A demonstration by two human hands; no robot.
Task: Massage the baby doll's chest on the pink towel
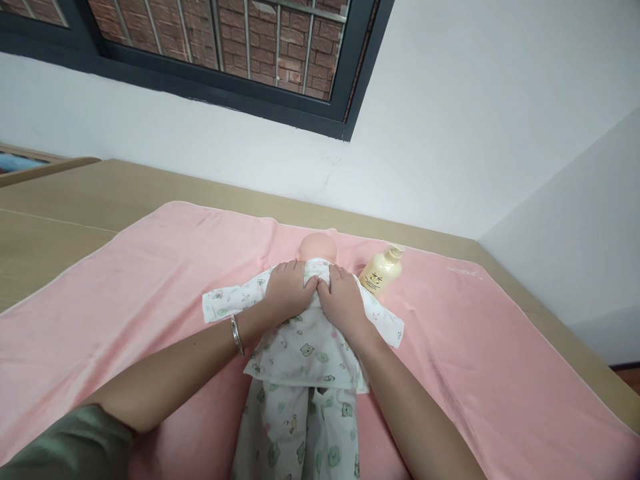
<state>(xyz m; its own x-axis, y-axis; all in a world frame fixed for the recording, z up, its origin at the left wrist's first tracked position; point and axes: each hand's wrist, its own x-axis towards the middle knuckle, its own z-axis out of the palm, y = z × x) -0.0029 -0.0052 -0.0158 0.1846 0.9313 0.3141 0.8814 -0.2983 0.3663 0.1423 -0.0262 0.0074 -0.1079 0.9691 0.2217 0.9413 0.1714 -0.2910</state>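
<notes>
A baby doll [319, 247] lies on its back in the middle of a pink blanket [465, 327], its smooth, rounded head pointing toward the wall and its legs toward the person. It is dressed in a white long-sleeved shirt [311, 347] printed with small green animal figures, the sleeves stretched out to either side, and matching trousers [283, 417] that run out of view at the bottom. Both hands rest palm down on the upper part of the shirt: the left hand [289, 292] and the right hand [343, 293] lie over the two sides of the chest, fingers extended toward the head, thumbs meeting at the centre; whether cloth is caught beneath the fingers cannot be told. A silver bracelet [237, 335] circles the left wrist, and a dark green sleeve [70, 447] covers that arm higher up. Just beyond the shirt's right sleeve is a pale yellow pump bottle [383, 270] with dark print on its front. The blanket, slightly creased, covers much of a wooden surface [75, 193]. Behind rises a white wall [450, 100] with a dark-framed window [200, 83], through which metal bars [277, 47] and brickwork [261, 50] show.
</notes>
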